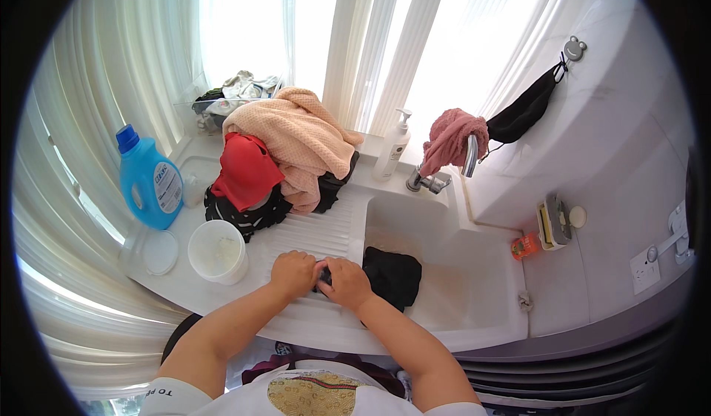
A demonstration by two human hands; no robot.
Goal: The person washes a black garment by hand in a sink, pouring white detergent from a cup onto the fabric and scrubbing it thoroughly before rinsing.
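My left hand point(294, 274) and my right hand point(346, 281) are closed side by side over the ribbed washboard part point(315, 237) of a white laundry sink. Between them shows a small bunched bit of dark cloth, gripped by both. A black garment point(392, 277) lies folded in the basin, just right of my right hand. Whether it joins the cloth in my hands is hidden behind the fingers. Left of my left hand stands a white plastic tub point(218, 253) with a little pale matter inside.
Behind my hands lies a heap with a peach waffle towel point(296, 131), a red garment point(244, 170) and black clothes. A blue detergent bottle point(150, 182) and round lid point(159, 253) are left. A pump bottle point(393, 145) and towel-draped faucet point(429, 182) stand at the back.
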